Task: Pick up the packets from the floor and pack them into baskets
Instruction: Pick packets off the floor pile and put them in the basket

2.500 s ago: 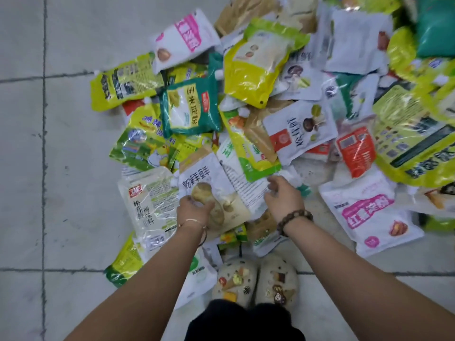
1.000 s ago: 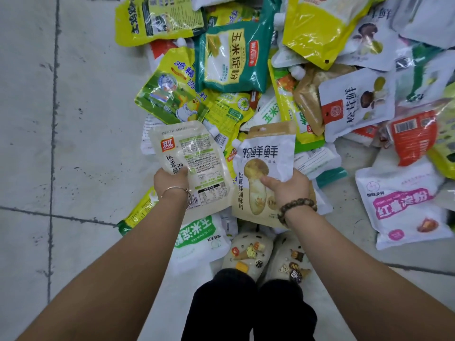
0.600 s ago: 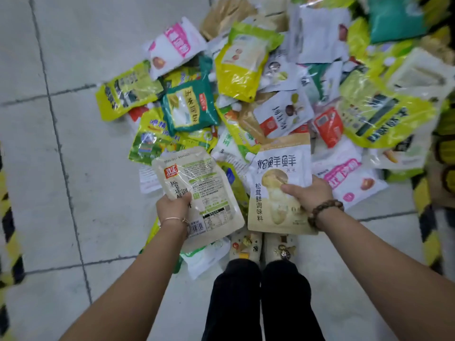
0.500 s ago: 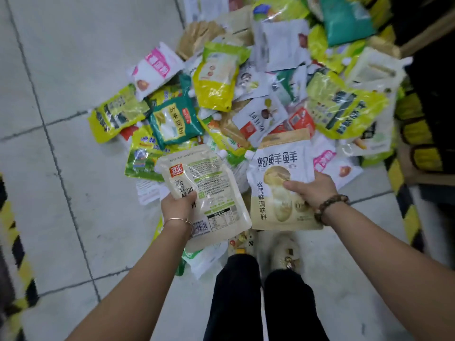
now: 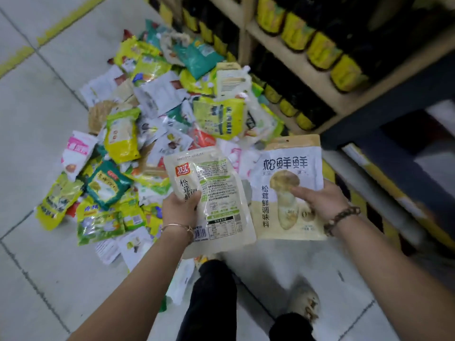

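Holding one pouch apiece above the pile [image 5: 123, 139] on the floor [image 5: 37, 119], both hands present labels upward, likely for carrying to a basket, none in view. Left hand [image 5: 181, 209] pinches the pale pouch [image 5: 216, 183], thumb across its front; right hand [image 5: 320, 203] grips the mushroom pouch [image 5: 290, 166] likewise, its other fingers hidden behind.

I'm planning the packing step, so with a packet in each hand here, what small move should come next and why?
Probably turn to find a basket and drop both in. The left hand grips the red-logo packet, the right hand holds the mushroom packet, so neither can take more from the pile, and no basket shows.
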The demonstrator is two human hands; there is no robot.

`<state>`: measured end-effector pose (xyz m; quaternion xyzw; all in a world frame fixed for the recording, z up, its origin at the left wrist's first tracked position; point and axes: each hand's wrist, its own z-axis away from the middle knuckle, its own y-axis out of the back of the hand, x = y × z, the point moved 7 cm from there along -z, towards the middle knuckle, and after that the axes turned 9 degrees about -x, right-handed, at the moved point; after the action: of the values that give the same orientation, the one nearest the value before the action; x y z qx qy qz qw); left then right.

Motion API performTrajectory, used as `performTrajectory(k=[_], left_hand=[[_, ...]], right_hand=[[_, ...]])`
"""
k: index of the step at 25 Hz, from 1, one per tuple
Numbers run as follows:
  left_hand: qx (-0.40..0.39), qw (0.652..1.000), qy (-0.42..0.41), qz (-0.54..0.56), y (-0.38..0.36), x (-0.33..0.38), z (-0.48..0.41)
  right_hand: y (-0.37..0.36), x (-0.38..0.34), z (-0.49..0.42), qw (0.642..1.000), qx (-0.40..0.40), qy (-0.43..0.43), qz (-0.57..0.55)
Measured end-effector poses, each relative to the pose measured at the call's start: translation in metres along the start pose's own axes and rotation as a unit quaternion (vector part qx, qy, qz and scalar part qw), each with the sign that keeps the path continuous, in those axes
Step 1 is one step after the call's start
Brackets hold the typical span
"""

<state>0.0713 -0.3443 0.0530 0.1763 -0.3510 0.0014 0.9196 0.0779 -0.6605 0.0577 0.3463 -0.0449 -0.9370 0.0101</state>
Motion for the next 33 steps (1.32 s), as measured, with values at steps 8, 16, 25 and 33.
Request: performTrajectory(k=[8, 16, 25, 33], left_hand=[[-0.126, 0.985, -0.081, -0.085, -0.195, 0.033, 0.128], [-0.273, 0.946, -0.121, -0.128, -0.355, 0.022, 0.270], [-0.381, 0.892, -0.145, -0.197, -0.499, -0.037, 0.406], [-0.404, 0.860, -0.194, -0.243, -0.609, -0.083, 0.490]], right_hand=[[0.210, 0.105, 0.112, 0.957, 0.204, 0.037, -0.202], [0.350, 0.187, 0.235, 0.891, 0.362, 0.049, -0.270], [0.475, 0.308, 0.384, 0.785, 0.572, -0.018, -0.236], [0.570, 0.381, 0.441, 0.761, 0.623, -0.063, -0.170]])
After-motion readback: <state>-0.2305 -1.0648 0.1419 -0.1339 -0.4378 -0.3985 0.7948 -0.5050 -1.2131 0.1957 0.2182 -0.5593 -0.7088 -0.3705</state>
